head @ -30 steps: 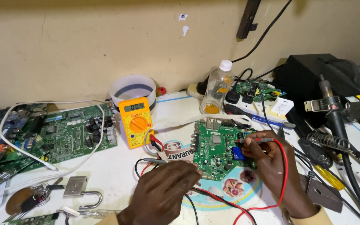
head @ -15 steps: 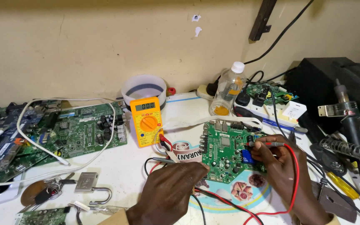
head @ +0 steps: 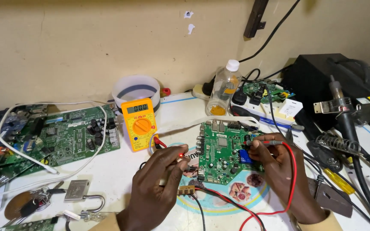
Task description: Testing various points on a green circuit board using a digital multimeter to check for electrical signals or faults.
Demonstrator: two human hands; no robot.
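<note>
Left of the left hand, one large green circuit board and a padlock crowd the table, leaving a bare strip between them. That hand is closed around a black probe, its tip at the left edge of the small green circuit board. One yellow multimeter stands just beyond. The right hand pinches a red probe onto the board's right edge. Soldering gear fills the room further right.
</note>
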